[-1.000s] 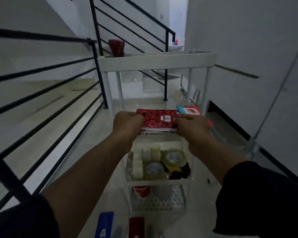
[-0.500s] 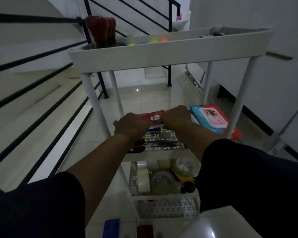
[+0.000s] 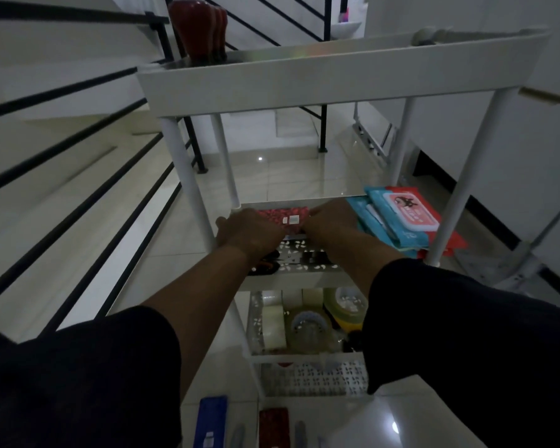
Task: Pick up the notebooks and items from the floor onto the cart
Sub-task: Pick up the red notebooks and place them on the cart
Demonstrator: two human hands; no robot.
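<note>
Head view: wipes packs [image 3: 401,218] flank the red notebook [image 3: 283,215]; tape rolls [image 3: 307,318] below.

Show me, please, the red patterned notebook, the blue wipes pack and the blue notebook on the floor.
red patterned notebook [image 3: 283,214], head view, on its cover left of the white label.
blue wipes pack [image 3: 398,226], head view, on its top face.
blue notebook [image 3: 211,418], head view, on its cover.

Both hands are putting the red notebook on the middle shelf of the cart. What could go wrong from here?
1. The wet wipe packs already overhang the shelf's right edge; sliding the red notebook toward them may push them off.
2. The left hand and right hand work under the top tray, so lifting them quickly might knock it.
3. The blue notebook on the floor lies near the person's feet and may be stepped on.
</note>
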